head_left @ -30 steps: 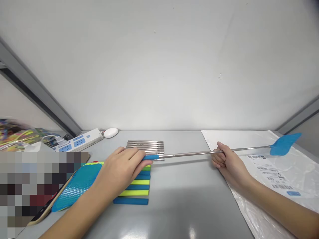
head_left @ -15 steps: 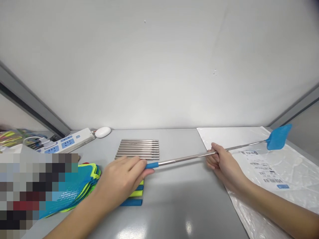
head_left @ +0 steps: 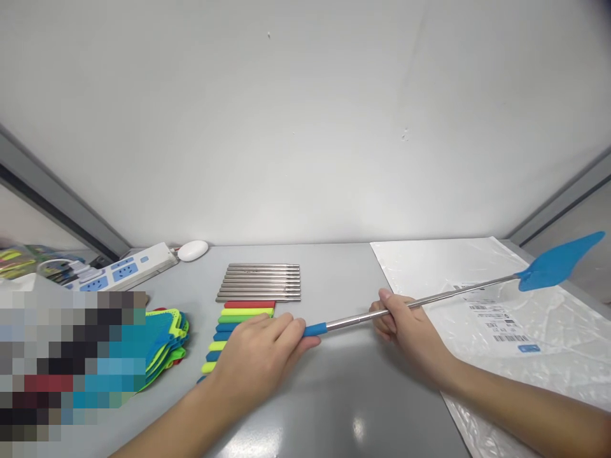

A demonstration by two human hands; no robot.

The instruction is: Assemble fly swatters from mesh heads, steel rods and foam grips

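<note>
A fly swatter with a telescopic metal rod (head_left: 356,319) and a blue plastic head (head_left: 548,267) is held up above the table, slanting upward to the right. Wrapped round its blue handle is my left hand (head_left: 270,346). My right hand (head_left: 403,324) is closed round the middle of the rod. Behind and left of my left hand lies a row of silver metal rods (head_left: 260,282). Coloured handle sleeves (head_left: 245,312) in red, yellow, green and blue sit just below them, partly hidden by that hand.
Swatter heads (head_left: 165,337) are stacked at the left, partly under a blurred patch. A power strip (head_left: 136,267) and a white oval object (head_left: 193,250) stand near the wall. On the right, a white plastic mailing bag (head_left: 482,407) with a printed label lies on the grey table.
The blue swatter head has turned from broad-faced to more edge-on. My left hand has moved right with the handle, uncovering more sleeves; my right hand sits nearer the handle.
</note>
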